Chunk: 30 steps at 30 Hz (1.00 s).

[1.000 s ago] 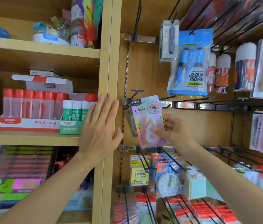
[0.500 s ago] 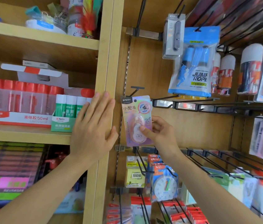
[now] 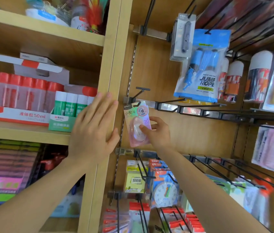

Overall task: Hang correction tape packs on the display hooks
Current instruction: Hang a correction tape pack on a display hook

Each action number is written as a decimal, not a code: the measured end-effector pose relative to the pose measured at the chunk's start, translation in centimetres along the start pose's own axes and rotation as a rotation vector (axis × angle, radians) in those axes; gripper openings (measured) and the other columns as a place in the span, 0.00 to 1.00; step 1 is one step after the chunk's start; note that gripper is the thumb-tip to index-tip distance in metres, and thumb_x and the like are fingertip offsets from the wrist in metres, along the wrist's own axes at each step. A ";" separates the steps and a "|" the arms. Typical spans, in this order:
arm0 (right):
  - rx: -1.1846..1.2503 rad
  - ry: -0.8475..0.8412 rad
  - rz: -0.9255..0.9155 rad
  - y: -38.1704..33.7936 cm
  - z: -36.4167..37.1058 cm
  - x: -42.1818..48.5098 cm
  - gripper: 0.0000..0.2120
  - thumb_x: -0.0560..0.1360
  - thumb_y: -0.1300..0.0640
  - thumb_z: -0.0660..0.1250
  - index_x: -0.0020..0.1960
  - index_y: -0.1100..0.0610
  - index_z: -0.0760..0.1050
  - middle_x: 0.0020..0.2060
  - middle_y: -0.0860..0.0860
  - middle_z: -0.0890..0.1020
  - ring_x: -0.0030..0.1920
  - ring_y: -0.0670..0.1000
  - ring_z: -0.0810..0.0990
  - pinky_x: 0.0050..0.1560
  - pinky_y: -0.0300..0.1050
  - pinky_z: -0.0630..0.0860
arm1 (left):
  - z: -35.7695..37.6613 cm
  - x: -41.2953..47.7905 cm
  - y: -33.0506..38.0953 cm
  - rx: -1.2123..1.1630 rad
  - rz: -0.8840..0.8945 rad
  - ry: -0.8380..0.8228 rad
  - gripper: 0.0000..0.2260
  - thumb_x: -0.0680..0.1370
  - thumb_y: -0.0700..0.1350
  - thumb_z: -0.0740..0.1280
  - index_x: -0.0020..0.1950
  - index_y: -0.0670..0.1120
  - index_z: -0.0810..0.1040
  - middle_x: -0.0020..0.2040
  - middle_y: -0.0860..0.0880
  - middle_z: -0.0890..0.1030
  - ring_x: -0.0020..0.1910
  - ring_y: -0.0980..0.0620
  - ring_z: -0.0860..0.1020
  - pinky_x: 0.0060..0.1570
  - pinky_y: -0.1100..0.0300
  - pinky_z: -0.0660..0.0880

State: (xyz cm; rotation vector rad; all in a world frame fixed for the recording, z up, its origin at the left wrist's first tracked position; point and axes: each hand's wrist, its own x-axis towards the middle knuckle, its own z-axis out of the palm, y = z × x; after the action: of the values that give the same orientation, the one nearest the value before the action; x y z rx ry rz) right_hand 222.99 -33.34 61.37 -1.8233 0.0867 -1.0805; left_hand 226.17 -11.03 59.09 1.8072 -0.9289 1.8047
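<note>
A pink correction tape pack (image 3: pixel 136 115) hangs with its top hole on the leftmost black display hook (image 3: pixel 139 103) of the middle rail. My right hand (image 3: pixel 156 132) pinches the pack's lower right part, thumb on its front. My left hand (image 3: pixel 94 130) lies flat with straight fingers against the wooden upright post (image 3: pixel 112 64) just left of the pack. A second short hook (image 3: pixel 142 89) sticks out bare above the pack.
Several long black hooks (image 3: pixel 217 111) jut from the rail to the right. A blue jump rope bag (image 3: pixel 200 68) hangs above. Sticky notes (image 3: pixel 135 179) and a clock pack (image 3: pixel 165 192) hang below. Glue boxes (image 3: pixel 23 98) fill the left shelf.
My right hand moved the pack left and toward the back panel, and its hole now sits on the leftmost hook. My left hand stayed on the post.
</note>
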 end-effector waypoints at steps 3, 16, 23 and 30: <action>-0.065 0.017 -0.060 0.7 0.7 1.6 0.19 0.74 0.58 0.74 0.62 0.50 0.75 0.41 0.45 0.82 0.41 0.45 0.82 0.39 0.40 0.82 | -0.1 0.0 0.0 0.000 -0.001 -0.013 0.29 0.78 0.48 0.65 0.78 0.42 0.67 0.80 0.45 0.62 0.81 0.47 0.57 0.74 0.46 0.63; -0.498 0.024 -0.079 3.2 2.2 5.3 0.33 0.73 0.48 0.74 0.74 0.54 0.67 0.68 0.53 0.74 0.65 0.55 0.73 0.58 0.47 0.73 | 0.0 -0.1 -0.1 -0.007 0.007 0.011 0.28 0.78 0.48 0.66 0.77 0.43 0.68 0.80 0.45 0.63 0.81 0.46 0.58 0.74 0.47 0.64; -0.270 -0.160 0.066 3.9 2.6 6.2 0.22 0.76 0.60 0.72 0.69 0.59 0.74 0.44 0.48 0.83 0.41 0.41 0.80 0.36 0.29 0.74 | 0.2 -0.2 -0.2 -0.020 0.000 0.019 0.28 0.78 0.48 0.67 0.77 0.43 0.68 0.80 0.46 0.63 0.81 0.47 0.58 0.73 0.48 0.65; -0.439 -0.199 -0.028 2.3 0.0 1.4 0.25 0.74 0.52 0.73 0.70 0.53 0.73 0.54 0.50 0.83 0.51 0.48 0.81 0.52 0.43 0.79 | 0.0 -0.2 -0.2 -0.014 -0.025 -0.012 0.28 0.79 0.50 0.66 0.78 0.44 0.67 0.80 0.47 0.63 0.81 0.48 0.57 0.73 0.50 0.61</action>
State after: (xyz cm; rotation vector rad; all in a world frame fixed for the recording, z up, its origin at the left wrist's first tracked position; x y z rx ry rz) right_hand 224.77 -35.24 60.49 -2.3230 0.1922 -0.9436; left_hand 226.32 -10.86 58.89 1.8153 -0.9175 1.7690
